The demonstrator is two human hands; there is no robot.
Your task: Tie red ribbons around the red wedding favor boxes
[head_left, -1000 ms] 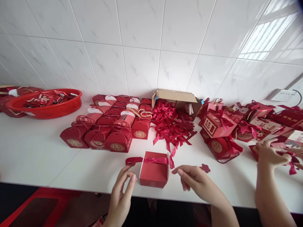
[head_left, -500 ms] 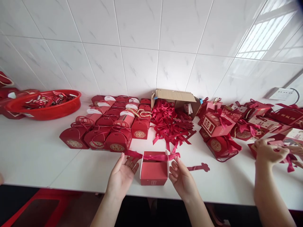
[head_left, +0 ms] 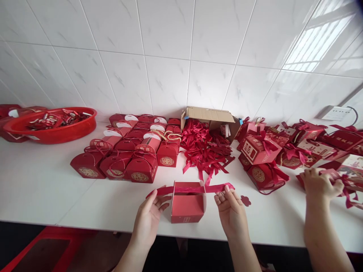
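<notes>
A small open red gift box (head_left: 188, 207) sits near the front edge of the white counter (head_left: 42, 181). A red ribbon (head_left: 189, 189) lies stretched across its top. My left hand (head_left: 150, 217) pinches the ribbon's left end beside the box. On the other side, my right hand (head_left: 230, 210) pinches the right end. Both hands are closed on the ribbon and pull it taut and level. A small red flower-shaped tag (head_left: 245, 200) lies just right of my right hand.
Rows of finished red boxes (head_left: 127, 151) stand behind, with a ribbon pile (head_left: 205, 151) spilling from a cardboard box (head_left: 211, 116). A red basin (head_left: 49, 124) sits far left. At the right, another person's hand (head_left: 319, 185) works ribbon among more boxes (head_left: 263, 158).
My hands went from open beside the box to gripping the ribbon's two ends. The ribbon is pulled straight across the box. The box shifted slightly right.
</notes>
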